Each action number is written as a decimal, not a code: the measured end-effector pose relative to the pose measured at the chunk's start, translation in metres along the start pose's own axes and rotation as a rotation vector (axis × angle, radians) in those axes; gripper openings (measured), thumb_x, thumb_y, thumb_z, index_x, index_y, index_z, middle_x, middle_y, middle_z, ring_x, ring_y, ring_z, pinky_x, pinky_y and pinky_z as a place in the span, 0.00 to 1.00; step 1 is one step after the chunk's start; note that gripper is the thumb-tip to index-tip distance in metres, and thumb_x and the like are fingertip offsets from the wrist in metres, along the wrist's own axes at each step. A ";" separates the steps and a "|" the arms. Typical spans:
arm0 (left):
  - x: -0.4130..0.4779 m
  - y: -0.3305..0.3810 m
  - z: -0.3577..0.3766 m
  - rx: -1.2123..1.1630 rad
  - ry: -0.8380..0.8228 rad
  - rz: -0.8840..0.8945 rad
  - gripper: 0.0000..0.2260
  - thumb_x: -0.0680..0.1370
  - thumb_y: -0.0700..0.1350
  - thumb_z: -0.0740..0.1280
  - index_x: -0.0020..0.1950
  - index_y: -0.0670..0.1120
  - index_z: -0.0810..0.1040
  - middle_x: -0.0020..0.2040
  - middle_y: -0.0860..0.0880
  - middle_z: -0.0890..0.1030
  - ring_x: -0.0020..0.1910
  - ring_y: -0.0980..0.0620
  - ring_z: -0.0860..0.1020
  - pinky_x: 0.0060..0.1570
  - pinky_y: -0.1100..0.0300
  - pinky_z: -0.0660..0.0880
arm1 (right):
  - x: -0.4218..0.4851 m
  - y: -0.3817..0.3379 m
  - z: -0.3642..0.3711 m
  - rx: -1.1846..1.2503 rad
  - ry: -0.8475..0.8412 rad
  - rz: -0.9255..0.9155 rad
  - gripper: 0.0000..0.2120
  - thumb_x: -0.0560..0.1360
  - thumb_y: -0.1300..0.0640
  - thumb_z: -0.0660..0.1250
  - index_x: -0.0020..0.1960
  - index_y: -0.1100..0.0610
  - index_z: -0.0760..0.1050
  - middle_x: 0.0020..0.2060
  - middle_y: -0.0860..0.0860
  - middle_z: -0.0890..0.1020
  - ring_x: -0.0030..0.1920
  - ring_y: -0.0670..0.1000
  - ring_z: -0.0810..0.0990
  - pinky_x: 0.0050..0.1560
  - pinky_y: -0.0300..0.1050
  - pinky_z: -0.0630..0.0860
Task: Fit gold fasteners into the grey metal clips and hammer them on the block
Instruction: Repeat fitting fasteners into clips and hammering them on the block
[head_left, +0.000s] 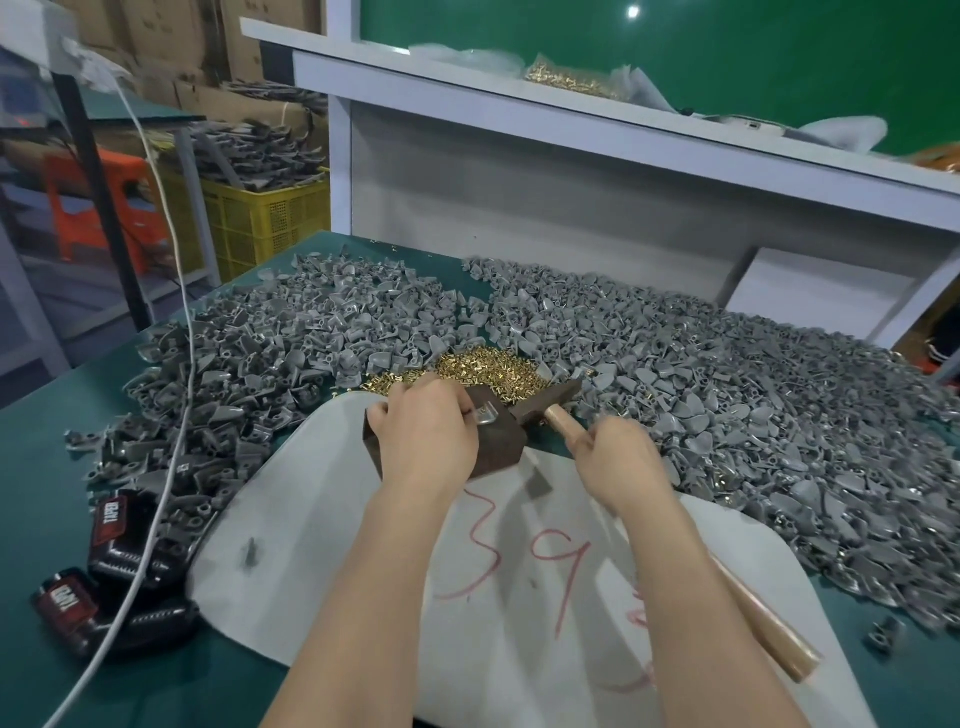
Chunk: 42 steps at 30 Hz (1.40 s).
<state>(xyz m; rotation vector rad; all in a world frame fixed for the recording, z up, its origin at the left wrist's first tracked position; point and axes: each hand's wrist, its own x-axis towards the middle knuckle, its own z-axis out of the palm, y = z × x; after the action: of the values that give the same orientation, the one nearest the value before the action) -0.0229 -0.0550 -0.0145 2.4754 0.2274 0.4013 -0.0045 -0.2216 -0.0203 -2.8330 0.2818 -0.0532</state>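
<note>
A dark rusty metal block (498, 452) sits on a white sheet (363, 519) at the middle of the table. My left hand (426, 431) lies over the block and pinches a grey metal clip (487, 415) against its top. My right hand (618, 457) grips the wooden handle of a hammer (545, 402), whose dark head rests on the block right beside the clip. Behind the block lies a heap of gold fasteners (483, 371). Whether a fastener sits in the held clip is hidden.
Large heaps of grey clips (727, 389) cover the green table on the left, back and right. A white cable (171, 415) crosses the left side over black devices (119, 535). A yellow crate (265, 218) stands beyond; a white shelf (571, 104) rises behind.
</note>
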 end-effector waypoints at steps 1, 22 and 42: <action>0.000 0.000 0.000 0.003 -0.001 0.000 0.07 0.78 0.44 0.64 0.49 0.52 0.81 0.53 0.52 0.78 0.58 0.46 0.70 0.53 0.53 0.62 | 0.000 0.000 -0.003 0.011 0.029 -0.013 0.16 0.80 0.49 0.58 0.54 0.63 0.73 0.50 0.60 0.78 0.49 0.60 0.79 0.47 0.51 0.76; 0.001 -0.001 0.002 -0.008 -0.020 0.022 0.06 0.77 0.44 0.65 0.48 0.53 0.81 0.52 0.52 0.78 0.58 0.46 0.69 0.52 0.53 0.62 | -0.011 -0.037 -0.017 0.397 0.112 -0.222 0.15 0.69 0.52 0.73 0.33 0.57 0.69 0.26 0.49 0.70 0.29 0.51 0.68 0.28 0.42 0.59; 0.000 -0.002 0.001 -0.084 -0.038 0.053 0.05 0.76 0.42 0.64 0.47 0.46 0.80 0.48 0.45 0.82 0.52 0.41 0.77 0.50 0.52 0.74 | 0.003 -0.061 0.000 0.340 0.016 -0.273 0.15 0.68 0.59 0.70 0.28 0.54 0.66 0.24 0.48 0.69 0.27 0.50 0.67 0.27 0.41 0.60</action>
<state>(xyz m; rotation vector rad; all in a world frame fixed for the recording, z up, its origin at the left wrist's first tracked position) -0.0222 -0.0537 -0.0169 2.4076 0.1274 0.3781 0.0100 -0.1646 -0.0027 -2.5128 -0.1055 -0.1643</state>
